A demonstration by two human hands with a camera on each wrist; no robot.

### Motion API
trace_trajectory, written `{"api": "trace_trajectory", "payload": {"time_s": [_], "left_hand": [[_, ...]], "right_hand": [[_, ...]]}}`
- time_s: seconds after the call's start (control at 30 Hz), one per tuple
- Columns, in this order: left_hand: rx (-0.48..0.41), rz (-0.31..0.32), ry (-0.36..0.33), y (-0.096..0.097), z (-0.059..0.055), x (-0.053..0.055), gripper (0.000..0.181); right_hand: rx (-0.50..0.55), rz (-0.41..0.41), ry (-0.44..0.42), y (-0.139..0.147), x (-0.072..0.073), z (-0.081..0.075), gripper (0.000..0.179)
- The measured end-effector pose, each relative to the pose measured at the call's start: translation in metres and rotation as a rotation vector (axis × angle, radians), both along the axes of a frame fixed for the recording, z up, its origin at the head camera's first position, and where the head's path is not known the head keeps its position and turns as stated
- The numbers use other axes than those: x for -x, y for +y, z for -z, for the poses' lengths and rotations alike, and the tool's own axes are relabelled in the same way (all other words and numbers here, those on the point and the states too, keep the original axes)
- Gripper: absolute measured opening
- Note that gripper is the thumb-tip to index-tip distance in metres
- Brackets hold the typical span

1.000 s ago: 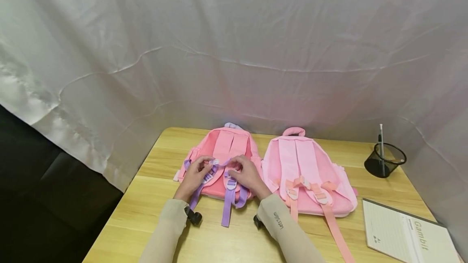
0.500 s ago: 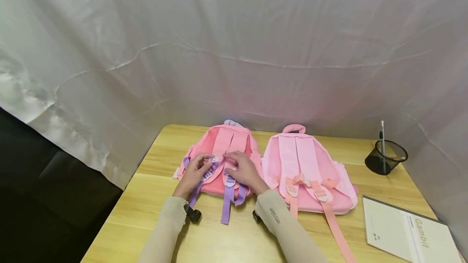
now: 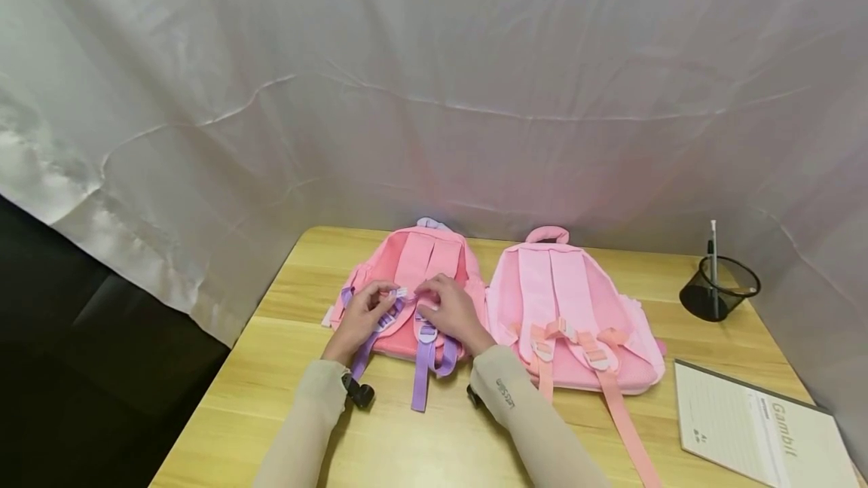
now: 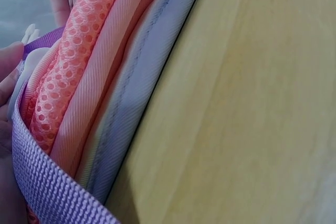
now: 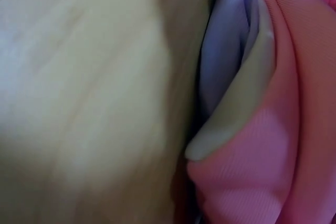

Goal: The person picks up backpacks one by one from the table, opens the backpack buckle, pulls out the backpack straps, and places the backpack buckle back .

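Clearly, from my remote feed, I see a coral-pink backpack [image 3: 415,268] lying straps-up near the far-left corner of the table [image 3: 400,450], with mesh padding, a lavender handle [image 3: 432,224] and dangling purple tails [image 3: 420,382]. The left hand [image 3: 359,321] pinches its white buckle [image 3: 401,293]; the right hand [image 3: 453,313] pinches a purple strap [image 3: 411,298].

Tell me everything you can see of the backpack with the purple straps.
This coral-pink backpack lies back panel up on the wooden table, close beside the lighter pink backpack. It has a lilac top handle, two pink shoulder straps running down its back, and purple webbing with white adjusters. The left wrist view shows mesh-like padding and a lilac edge. The left grip pinches its white buckle; the right grip curls near it, its exact hold unclear.
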State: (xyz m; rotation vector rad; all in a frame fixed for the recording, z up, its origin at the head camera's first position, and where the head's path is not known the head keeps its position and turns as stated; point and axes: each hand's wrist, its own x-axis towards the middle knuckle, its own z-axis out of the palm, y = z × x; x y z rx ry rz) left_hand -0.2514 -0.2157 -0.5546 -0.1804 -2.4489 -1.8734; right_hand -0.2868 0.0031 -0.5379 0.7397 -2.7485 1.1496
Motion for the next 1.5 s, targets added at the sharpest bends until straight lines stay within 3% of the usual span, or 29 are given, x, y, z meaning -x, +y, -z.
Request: {"api": "trace_trajectory", "payload": {"time_s": [0.2,0.33,0.47,0.6,0.77,1.07,1.5], "left_hand": [[0.008,0.012,0.011,0.002,0.002,0.001,0.022],[0.035,0.023,0.025,0.002,0.003,0.001,0.024],[0.118,0.076,0.079,0.001,0.002,0.002,0.033],[0.201,0.118,0.097,0.001,0.000,0.001,0.036],[0.196,0.109,0.071,0.000,0.002,0.002,0.029],[0.178,0.130,0.096,-0.001,0.001,0.002,0.025],[0.150,0.061,0.100,0.004,0.006,0.002,0.031]], "right_hand": [[-0.019,0.057,0.076,-0.003,0.005,0.002,0.007],[0.009,0.081,0.163,-0.004,0.006,0.002,0.007],[0.046,0.086,0.219,-0.004,0.007,-0.001,0.008],[0.055,0.081,0.190,-0.005,0.006,-0.004,0.007],[0.063,0.063,0.098,-0.008,0.004,-0.004,0.005],[0.028,0.016,0.120,-0.012,-0.001,-0.003,0.005],[0.060,-0.006,0.068,-0.020,-0.001,-0.002,0.006]]}}
